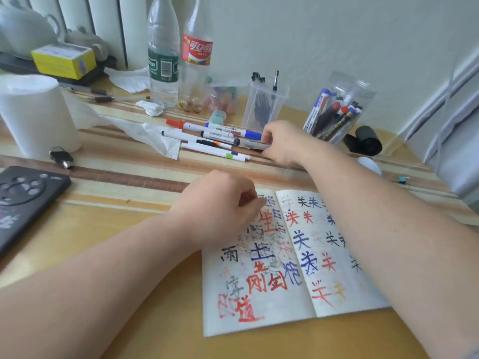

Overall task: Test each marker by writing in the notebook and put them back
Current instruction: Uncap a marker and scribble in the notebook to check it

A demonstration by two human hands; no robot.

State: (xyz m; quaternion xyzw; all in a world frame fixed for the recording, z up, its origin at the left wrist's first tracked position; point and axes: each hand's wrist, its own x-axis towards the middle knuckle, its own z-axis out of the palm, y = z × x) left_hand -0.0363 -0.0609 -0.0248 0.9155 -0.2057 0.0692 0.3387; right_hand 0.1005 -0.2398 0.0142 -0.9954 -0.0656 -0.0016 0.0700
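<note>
An open notebook [305, 304] covered in red, blue and black characters lies near the table's front. My left hand [220, 206] rests on its upper left page, fingers curled with nothing visible in them. Several markers [207, 141] lie in a loose pile beyond it. My right hand [282, 141] reaches to the pile's right end and grips a grey marker [252, 144] with a black cap. A clear plastic pouch [339, 110] at the right holds several more markers.
Two plastic bottles [163, 53] stand at the back, beside a clear pen box [264, 104]. A paper roll [36, 112], keys [61, 158] and a black phone [23, 198] are at the left. A black roll [366, 141] lies at the right.
</note>
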